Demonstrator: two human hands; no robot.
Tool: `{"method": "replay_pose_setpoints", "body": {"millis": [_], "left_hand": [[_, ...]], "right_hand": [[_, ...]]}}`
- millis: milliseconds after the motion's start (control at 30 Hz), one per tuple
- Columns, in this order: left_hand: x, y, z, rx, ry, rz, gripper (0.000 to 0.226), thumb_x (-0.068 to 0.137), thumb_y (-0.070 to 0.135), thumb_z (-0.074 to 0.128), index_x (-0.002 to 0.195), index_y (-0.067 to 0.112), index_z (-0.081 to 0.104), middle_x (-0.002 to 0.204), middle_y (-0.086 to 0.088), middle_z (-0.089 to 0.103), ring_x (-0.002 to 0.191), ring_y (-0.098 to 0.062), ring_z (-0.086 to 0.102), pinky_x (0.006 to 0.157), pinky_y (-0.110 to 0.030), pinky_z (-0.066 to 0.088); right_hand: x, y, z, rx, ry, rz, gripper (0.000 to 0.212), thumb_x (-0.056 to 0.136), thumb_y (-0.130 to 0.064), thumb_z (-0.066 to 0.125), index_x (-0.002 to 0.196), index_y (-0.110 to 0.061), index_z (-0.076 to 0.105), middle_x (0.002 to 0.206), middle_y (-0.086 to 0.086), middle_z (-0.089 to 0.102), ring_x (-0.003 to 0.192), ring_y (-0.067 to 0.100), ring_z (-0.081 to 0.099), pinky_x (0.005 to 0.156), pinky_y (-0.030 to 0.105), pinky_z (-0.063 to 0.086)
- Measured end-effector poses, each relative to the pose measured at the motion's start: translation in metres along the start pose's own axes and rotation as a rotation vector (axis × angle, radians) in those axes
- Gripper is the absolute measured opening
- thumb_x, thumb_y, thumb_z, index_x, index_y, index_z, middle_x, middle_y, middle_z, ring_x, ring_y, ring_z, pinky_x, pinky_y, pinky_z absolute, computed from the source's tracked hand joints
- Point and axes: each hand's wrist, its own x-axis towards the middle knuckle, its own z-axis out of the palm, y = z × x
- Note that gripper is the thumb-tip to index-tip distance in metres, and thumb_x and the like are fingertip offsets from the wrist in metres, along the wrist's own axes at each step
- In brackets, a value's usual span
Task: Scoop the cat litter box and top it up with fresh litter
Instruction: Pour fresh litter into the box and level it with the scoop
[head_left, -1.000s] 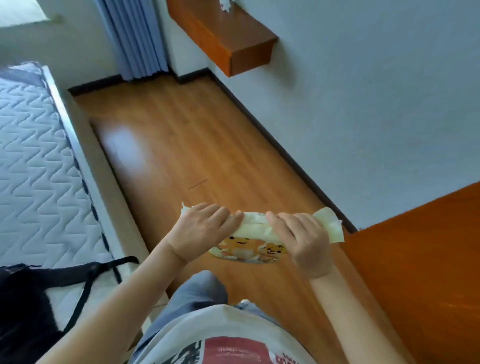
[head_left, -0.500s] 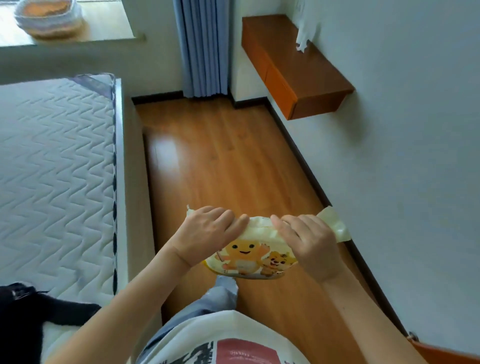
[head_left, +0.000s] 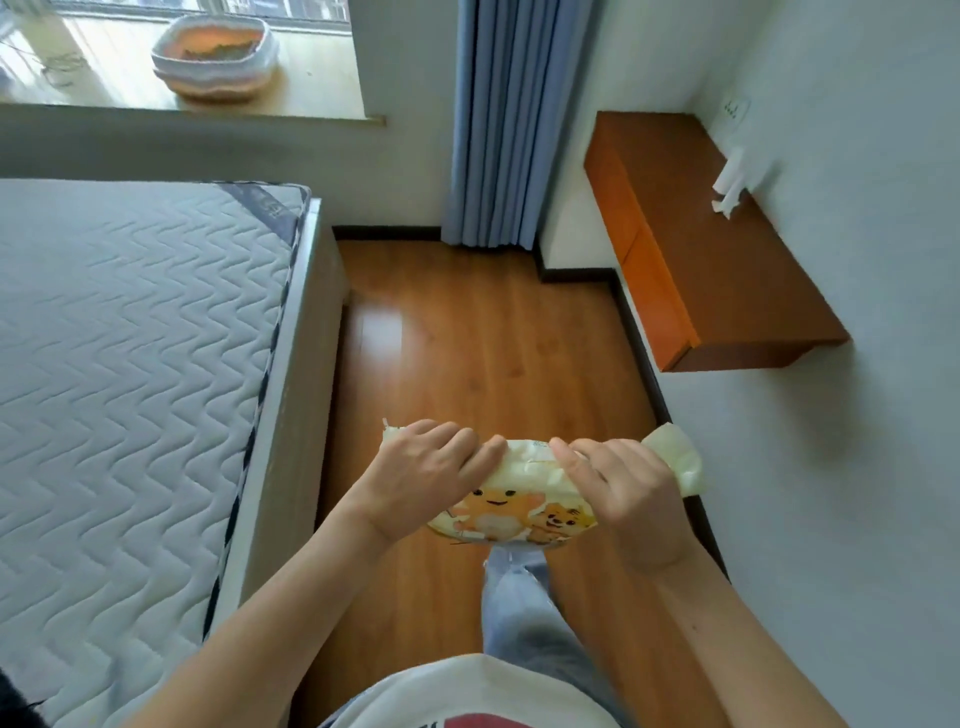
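Litter box now visible ahead; left hand, right hand grip litter bag.

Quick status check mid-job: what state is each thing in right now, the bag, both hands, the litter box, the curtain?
litter bag: held up over the floor, top edge folded or bunched; open or sealed, cannot tell
left hand: shut on the bag's top
right hand: shut on the bag's top
litter box: on the window sill, holding orange-brown litter
curtain: gathered to one side
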Motion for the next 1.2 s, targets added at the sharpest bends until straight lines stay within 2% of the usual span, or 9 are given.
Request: {"method": "replay_pose_setpoints", "body": {"millis": [100, 200, 500, 700, 833, 933, 1033, 1133, 1200], "left_hand": [[0.028, -0.039, 0.033, 0.036, -0.046, -0.035, 0.029, 0.083, 0.000, 0.053, 0.109, 0.012, 0.056, 0.072, 0.002, 0.056, 0.055, -0.015, 0.050, 0.049, -0.028, 0.044], [0.057, -0.074, 0.060, 0.057, -0.106, -0.089, 0.032, 0.082, 0.004, 0.059, 0.113, 0.012, 0.054, 0.076, 0.001, 0.060, 0.057, -0.016, 0.055, 0.050, -0.030, 0.049], [0.124, -0.185, 0.111, 0.180, -0.114, -0.271, 0.027, 0.084, 0.003, 0.056, 0.109, 0.013, 0.056, 0.070, 0.002, 0.058, 0.053, -0.016, 0.053, 0.046, -0.028, 0.044], [0.157, -0.285, 0.149, 0.230, -0.088, -0.371, 0.027, 0.084, 0.001, 0.053, 0.107, 0.014, 0.055, 0.067, 0.002, 0.056, 0.052, -0.017, 0.050, 0.048, -0.028, 0.040], [0.169, -0.366, 0.177, 0.215, -0.098, -0.381, 0.023, 0.091, 0.002, 0.045, 0.106, 0.012, 0.058, 0.066, 0.000, 0.055, 0.052, -0.018, 0.051, 0.047, -0.031, 0.044], [0.176, -0.432, 0.197, 0.214, -0.111, -0.378, 0.025, 0.094, 0.004, 0.039, 0.107, 0.012, 0.058, 0.067, 0.000, 0.055, 0.053, -0.018, 0.051, 0.047, -0.031, 0.045], [0.184, -0.494, 0.213, 0.199, -0.117, -0.380, 0.024, 0.089, 0.002, 0.045, 0.108, 0.012, 0.056, 0.066, 0.000, 0.056, 0.052, -0.018, 0.052, 0.046, -0.031, 0.044], [0.199, -0.557, 0.226, 0.196, -0.109, -0.386, 0.026, 0.095, 0.005, 0.033, 0.106, 0.013, 0.055, 0.066, 0.000, 0.056, 0.052, -0.018, 0.053, 0.046, -0.029, 0.044], [0.210, -0.597, 0.235, 0.192, -0.105, -0.389, 0.028, 0.098, 0.007, 0.028, 0.106, 0.012, 0.054, 0.066, 0.000, 0.057, 0.052, -0.018, 0.054, 0.046, -0.029, 0.044]], "right_hand": [[0.025, 0.050, 0.054, 0.070, 0.003, -0.035, 0.056, 0.068, -0.010, 0.086, 0.117, -0.009, 0.058, 0.083, 0.010, 0.070, 0.061, 0.021, 0.061, 0.055, 0.031, 0.049], [0.050, 0.099, 0.101, 0.169, -0.018, -0.078, 0.056, 0.069, -0.011, 0.085, 0.117, -0.008, 0.057, 0.084, 0.010, 0.070, 0.062, 0.021, 0.061, 0.054, 0.031, 0.051], [0.168, 0.205, 0.221, 0.388, 0.017, -0.227, 0.026, 0.081, 0.000, 0.071, 0.106, -0.004, 0.068, 0.081, 0.010, 0.069, 0.057, 0.023, 0.061, 0.050, 0.032, 0.050], [0.255, 0.253, 0.314, 0.436, 0.003, -0.287, 0.031, 0.078, 0.000, 0.073, 0.107, -0.005, 0.067, 0.080, 0.010, 0.069, 0.057, 0.023, 0.059, 0.049, 0.033, 0.049], [0.312, 0.276, 0.383, 0.432, -0.012, -0.328, 0.023, 0.079, 0.000, 0.072, 0.102, -0.005, 0.072, 0.078, 0.007, 0.068, 0.056, 0.021, 0.058, 0.048, 0.033, 0.049], [0.357, 0.288, 0.433, 0.431, -0.041, -0.328, 0.026, 0.078, -0.003, 0.075, 0.104, -0.006, 0.071, 0.080, 0.007, 0.068, 0.056, 0.021, 0.059, 0.048, 0.033, 0.049], [0.402, 0.301, 0.476, 0.424, -0.054, -0.321, 0.027, 0.077, -0.007, 0.077, 0.103, -0.006, 0.072, 0.081, 0.007, 0.069, 0.058, 0.019, 0.060, 0.049, 0.030, 0.049], [0.448, 0.317, 0.516, 0.425, -0.043, -0.304, 0.020, 0.089, -0.017, 0.063, 0.104, -0.006, 0.073, 0.082, 0.007, 0.071, 0.061, 0.018, 0.063, 0.052, 0.028, 0.050], [0.477, 0.329, 0.543, 0.439, -0.058, -0.300, 0.031, 0.093, -0.029, 0.055, 0.105, -0.006, 0.072, 0.084, 0.007, 0.071, 0.064, 0.018, 0.065, 0.054, 0.028, 0.051]]}}
